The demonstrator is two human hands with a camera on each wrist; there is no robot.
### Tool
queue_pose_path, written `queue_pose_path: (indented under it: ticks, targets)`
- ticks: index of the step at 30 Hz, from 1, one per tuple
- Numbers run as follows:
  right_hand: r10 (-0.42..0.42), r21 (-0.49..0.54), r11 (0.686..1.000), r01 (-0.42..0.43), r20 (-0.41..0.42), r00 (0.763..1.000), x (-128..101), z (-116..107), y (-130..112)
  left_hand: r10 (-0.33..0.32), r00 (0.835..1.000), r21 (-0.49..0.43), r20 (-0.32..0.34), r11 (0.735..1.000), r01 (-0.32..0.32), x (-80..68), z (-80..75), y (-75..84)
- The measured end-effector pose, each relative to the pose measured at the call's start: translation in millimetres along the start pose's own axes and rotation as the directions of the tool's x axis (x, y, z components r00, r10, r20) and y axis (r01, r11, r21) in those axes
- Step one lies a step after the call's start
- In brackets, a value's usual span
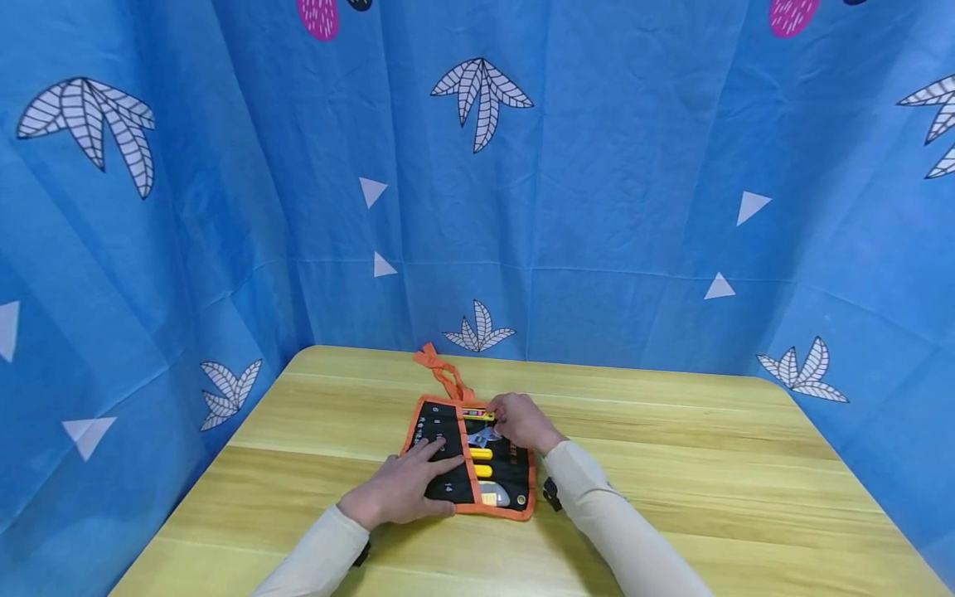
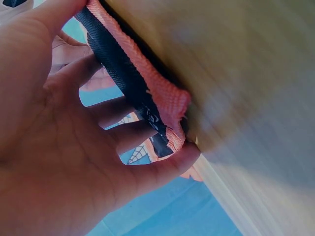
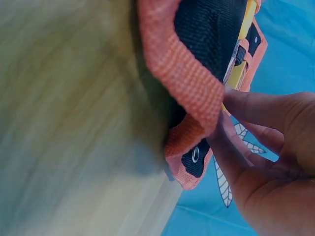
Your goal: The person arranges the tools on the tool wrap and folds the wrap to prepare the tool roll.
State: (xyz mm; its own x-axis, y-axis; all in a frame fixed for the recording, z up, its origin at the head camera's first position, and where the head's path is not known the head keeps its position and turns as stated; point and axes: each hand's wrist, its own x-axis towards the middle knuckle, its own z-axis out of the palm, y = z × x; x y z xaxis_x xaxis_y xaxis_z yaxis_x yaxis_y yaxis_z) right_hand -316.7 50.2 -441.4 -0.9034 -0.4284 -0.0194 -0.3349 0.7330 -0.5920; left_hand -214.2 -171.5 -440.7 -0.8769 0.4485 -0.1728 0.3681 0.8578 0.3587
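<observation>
A black tool roll [image 1: 452,491] with orange edging lies unrolled on the table. My left hand [image 1: 406,485] rests on its pocket panel with the fingers spread; in the left wrist view the hand [image 2: 93,132] spans the roll's edge. At the far right part of the roll, my right hand [image 1: 525,421] pinches the end of a yellow tool [image 1: 477,414] with a red label, its exact kind unclear. Just below sits a grey adjustable wrench [image 1: 481,438]. Two yellow handles [image 1: 481,454] and a grey-and-yellow rounded tool [image 1: 494,495] stick out of the pockets.
Orange tie straps [image 1: 445,371] trail from the roll's far edge. A metal eyelet [image 3: 195,154] shows at one corner. The wooden table [image 1: 709,473] extends to both sides, and a blue patterned curtain [image 1: 612,207] hangs behind it.
</observation>
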Motion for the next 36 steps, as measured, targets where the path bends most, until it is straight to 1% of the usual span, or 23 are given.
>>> queue_pose_path:
  ticks: [8,18,30,36]
  targets:
    - [-0.012,0.011,1.000,0.012,0.012,1.000,0.4,3.0,0.5,0.000,1.000,-0.004,0.000,1.000,0.000,-0.2,0.1,-0.2]
    - [-0.036,-0.038,0.999,0.036,0.003,0.999,0.2,5.3,-2.0,0.000,1.000,-0.017,-0.002,1.000,0.000,-0.4,0.3,-0.4]
    - [-0.004,-0.015,1.000,0.004,-0.001,1.000,-1.1,6.4,-3.2,-0.004,1.000,-0.010,-0.005,1.000,0.004,-0.4,0.3,0.6]
    - [-0.011,-0.034,0.999,0.011,-0.002,1.000,-0.1,8.4,-1.9,-0.001,1.000,-0.007,-0.008,1.000,0.001,-0.5,0.2,0.4]
